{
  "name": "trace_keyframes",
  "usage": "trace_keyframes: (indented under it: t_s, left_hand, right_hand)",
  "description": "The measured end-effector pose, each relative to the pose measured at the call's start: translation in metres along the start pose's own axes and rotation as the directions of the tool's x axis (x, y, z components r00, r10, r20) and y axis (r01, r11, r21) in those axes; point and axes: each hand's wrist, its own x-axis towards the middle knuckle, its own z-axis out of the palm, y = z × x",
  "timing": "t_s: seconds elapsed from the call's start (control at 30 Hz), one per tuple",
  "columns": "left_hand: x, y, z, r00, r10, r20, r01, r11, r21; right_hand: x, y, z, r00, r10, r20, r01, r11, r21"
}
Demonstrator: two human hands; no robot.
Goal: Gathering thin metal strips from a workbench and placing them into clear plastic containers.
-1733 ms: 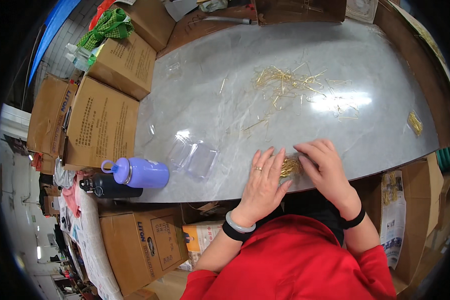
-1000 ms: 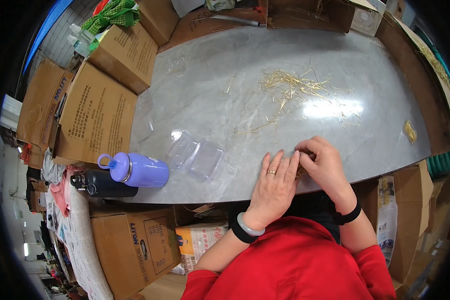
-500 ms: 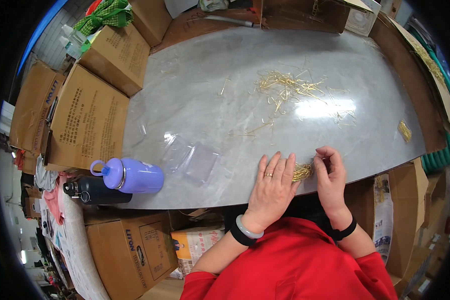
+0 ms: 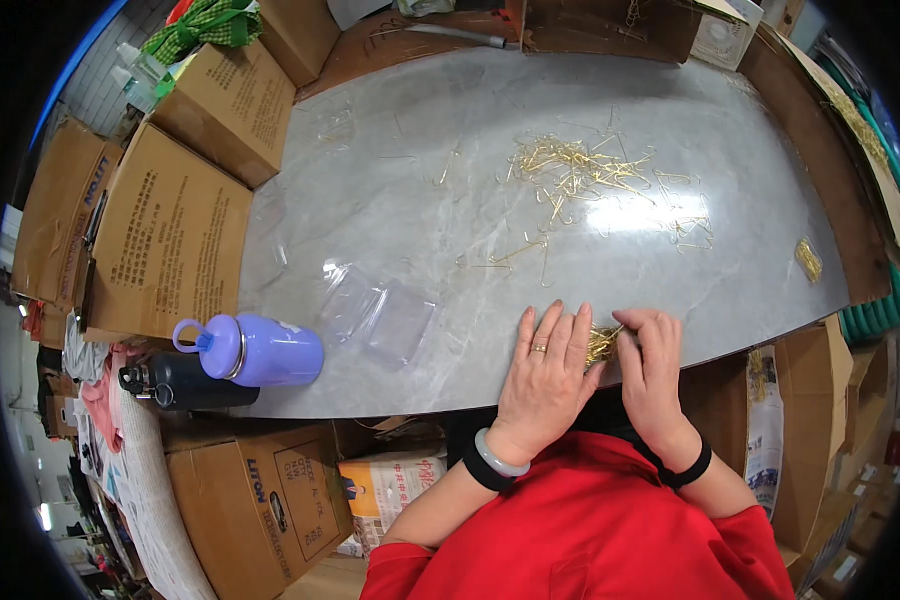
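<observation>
A bundle of gold wire hooks (image 4: 600,345) lies between my two hands at the table's near edge, partly covered by them. My left hand (image 4: 548,375) rests with its fingers stretched out flat, its inner side and thumb against the bundle. From the other side my right hand (image 4: 652,370) closes on it, fingers bent over the hooks' ends. Farther out on the table is a loose, tangled pile of gold wire hooks (image 4: 575,168), with a few single hooks scattered around it.
A small gold bundle (image 4: 808,260) sits at the right edge. Clear plastic trays (image 4: 400,325), a purple bottle (image 4: 275,350) and a black bottle (image 4: 195,382) are on the left. Cardboard boxes (image 4: 170,230) wall the left side; a cardboard strip (image 4: 820,160) borders the right.
My right hand has shifted slightly left and its fingers have come down onto the bundle's end. My left hand stays in place. The view has shifted slightly.
</observation>
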Motion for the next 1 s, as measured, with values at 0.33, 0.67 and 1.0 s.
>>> trace_keyframes:
  t_s: [0.33,0.67,1.0]
  left_hand:
    - [-0.001,0.000,-0.004,1.000,-0.004,0.002,0.004,0.999,-0.040]
    - [-0.002,-0.007,-0.014,1.000,-0.014,-0.007,0.012,0.971,-0.240]
    - [-0.006,-0.003,-0.042,0.993,-0.106,0.054,0.116,0.957,-0.267]
  right_hand:
    - [0.013,-0.006,-0.025,0.948,-0.155,0.279,0.140,0.987,0.075]
    - [0.021,-0.004,-0.018,0.799,-0.338,0.497,0.304,0.941,0.151]
    - [0.028,0.008,-0.020,0.817,-0.299,0.492,0.213,0.951,0.223]
